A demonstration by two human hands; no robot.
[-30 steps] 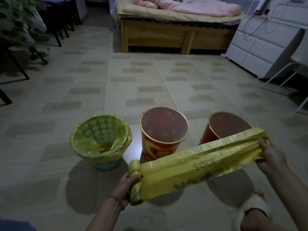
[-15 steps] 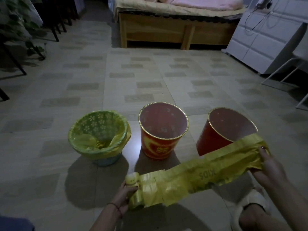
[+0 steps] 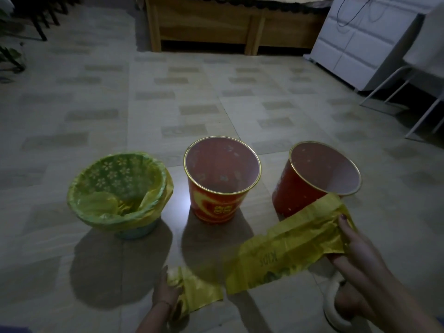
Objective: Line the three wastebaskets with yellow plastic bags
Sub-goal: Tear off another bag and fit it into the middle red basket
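Three baskets stand in a row on the tiled floor [image 3: 120,97]. The left basket [image 3: 120,193] is lined — yellow film folds over its rim. The middle basket [image 3: 222,181] and the right basket [image 3: 312,179] are bare inside.

The right hand [image 3: 355,246] grips one end of a detached bag [image 3: 288,248], thumb on top and fingers curled beneath. The bag is flat and unopened, its long axis running from that hand down and left toward the viewer; its free end hangs apart from the roll [image 3: 192,287]. The left hand [image 3: 165,289] holds the roll low, fingers curled about it; how tightly cannot be told, as that corner is blurred.

Judgement: the tear is done, and opening the bag's mouth comes next. The gripped end lies just beside the right basket's near rim, overlapping it in view; the middle basket sits further left, between the two hands. The right hand is the nearer to either bare basket. The left hand is occupied, so the roll would likely need setting down before both hands can spread the film.

Room: open floor in front of the baskets and gaps between them. A slippered foot [image 3: 341,306] rests under the right forearm, near the right basket — the only obstruction close by. A bed frame [image 3: 204,25] stands well apart.
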